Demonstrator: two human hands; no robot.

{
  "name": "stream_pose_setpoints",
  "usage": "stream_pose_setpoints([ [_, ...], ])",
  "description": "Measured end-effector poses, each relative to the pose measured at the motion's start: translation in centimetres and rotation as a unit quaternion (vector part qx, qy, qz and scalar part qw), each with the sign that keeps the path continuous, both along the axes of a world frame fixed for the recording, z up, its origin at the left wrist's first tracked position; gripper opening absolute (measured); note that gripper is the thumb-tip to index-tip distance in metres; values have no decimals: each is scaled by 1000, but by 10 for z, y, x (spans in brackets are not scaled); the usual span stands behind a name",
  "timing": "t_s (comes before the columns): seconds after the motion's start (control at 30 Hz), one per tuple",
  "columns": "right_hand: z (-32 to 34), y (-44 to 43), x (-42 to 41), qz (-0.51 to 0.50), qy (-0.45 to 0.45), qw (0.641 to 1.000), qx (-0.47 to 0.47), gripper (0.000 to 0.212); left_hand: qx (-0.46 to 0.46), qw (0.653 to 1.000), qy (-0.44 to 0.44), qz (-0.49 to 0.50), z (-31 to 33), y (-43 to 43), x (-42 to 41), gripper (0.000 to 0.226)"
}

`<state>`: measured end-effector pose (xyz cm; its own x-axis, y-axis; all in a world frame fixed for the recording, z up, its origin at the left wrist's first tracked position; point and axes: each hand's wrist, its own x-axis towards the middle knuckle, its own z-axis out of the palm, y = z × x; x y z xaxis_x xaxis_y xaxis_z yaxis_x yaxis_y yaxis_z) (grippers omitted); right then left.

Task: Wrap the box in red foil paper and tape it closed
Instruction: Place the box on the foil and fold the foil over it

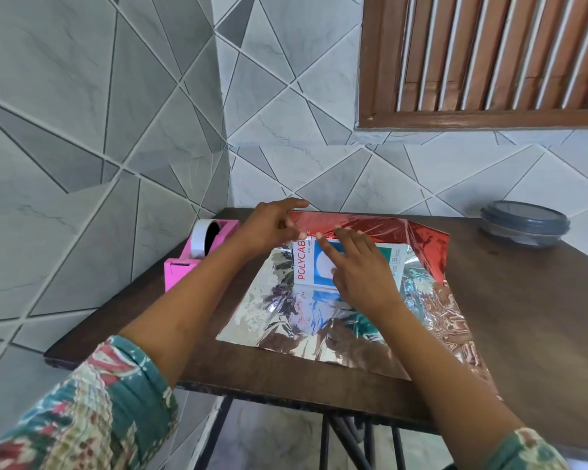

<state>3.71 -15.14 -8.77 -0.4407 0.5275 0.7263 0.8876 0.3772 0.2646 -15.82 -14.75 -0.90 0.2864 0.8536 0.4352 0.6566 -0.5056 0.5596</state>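
A white box with red POLYCAB lettering and a blue panel lies on a sheet of foil paper, silver side up, on the wooden table. The sheet's far edge is folded toward me over the box's back, showing its red side. My left hand pinches that red edge at the box's far left corner. My right hand lies flat on top of the box, fingers straight, fingertips touching the red flap.
A pink tape dispenser with a white roll stands at the table's left edge, close to my left forearm. A grey lidded bowl sits at the far right by the tiled wall. Crumpled foil spreads right of the box.
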Motion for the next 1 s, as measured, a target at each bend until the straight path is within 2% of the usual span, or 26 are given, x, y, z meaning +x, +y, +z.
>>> stream_pose_setpoints([
  [0.53, -4, 3, 2, 9, 12, 1000, 6, 70, -4, 997, 72, 32, 1, 12, 14, 56],
  [0.7, -4, 4, 2, 9, 16, 1000, 3, 68, 8, 987, 136, 85, 7, 12, 22, 59],
  [0.9, -4, 3, 1, 12, 24, 1000, -12, 68, 75, 945, 253, 192, 13, 14, 27, 68],
  [1.0, -3, 2, 1, 14, 26, 999, -22, 67, 55, 942, 244, 223, 12, 16, 19, 74],
])
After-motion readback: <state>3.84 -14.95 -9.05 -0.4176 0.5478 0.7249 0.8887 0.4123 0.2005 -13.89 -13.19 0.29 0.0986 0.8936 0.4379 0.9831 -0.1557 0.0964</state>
